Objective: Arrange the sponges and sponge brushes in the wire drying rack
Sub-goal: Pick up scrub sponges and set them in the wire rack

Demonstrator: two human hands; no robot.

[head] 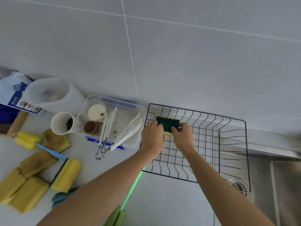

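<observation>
Both hands are busy with one sponge (167, 125). It is green on top and yellow underneath. The left hand (152, 137) pinches its left end and the right hand (181, 136) pinches its right end, so both are closed on it. They hold it at the far left corner of the wire rack (231, 154), a little above the middle of the picture. I cannot tell if the sponge already touches the wires or is just above them.

The rack is a black wire basket. It sits partly on the white worktop (171, 201) and partly over the metal sink (276, 176) at the lower right. Apart from this one sponge it looks empty, so the job seems to be just starting.

There is still a lot left to put away. A pile of yellow sponges (32, 176) lies at the lower left of the picture. Just above the pile is a brush with a yellow sponge head (26, 139) and a blue handle. A green brush (130, 191) lies on the worktop at the bottom middle, partly hidden by the left arm.

The next move is probably to set this sponge down snugly against the rack's side and let go. It should stand neatly so there is room for the others. Then a hand can reach to the lower left for another sponge.
</observation>
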